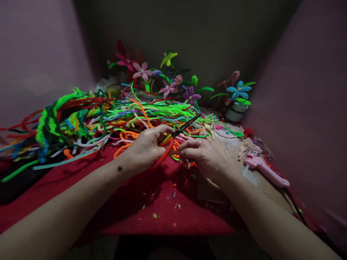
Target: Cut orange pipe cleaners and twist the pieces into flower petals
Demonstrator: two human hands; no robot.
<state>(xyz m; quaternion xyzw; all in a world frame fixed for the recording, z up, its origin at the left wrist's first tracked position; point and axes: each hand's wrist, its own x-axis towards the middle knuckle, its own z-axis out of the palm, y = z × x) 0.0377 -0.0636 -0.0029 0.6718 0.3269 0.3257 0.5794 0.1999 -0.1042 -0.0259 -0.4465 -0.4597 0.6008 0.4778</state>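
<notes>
My left hand (pixel 148 146) is closed round an orange-red pipe cleaner (pixel 165 153) and a pair of black scissors (pixel 187 125) whose blades point up and to the right. My right hand (pixel 202 153) pinches the other end of the same pipe cleaner, fingers pressed together. Both hands meet over a red cloth (pixel 151 202), just in front of a big heap of pipe cleaners (pixel 114 115) in many colours.
Finished pipe-cleaner flowers (pixel 168 86) stand at the back; a blue one sits in a small pot (pixel 235 111). A pink glue gun (pixel 264 169) lies at the right on a wooden board (pixel 233 144). Small cut scraps dot the cloth.
</notes>
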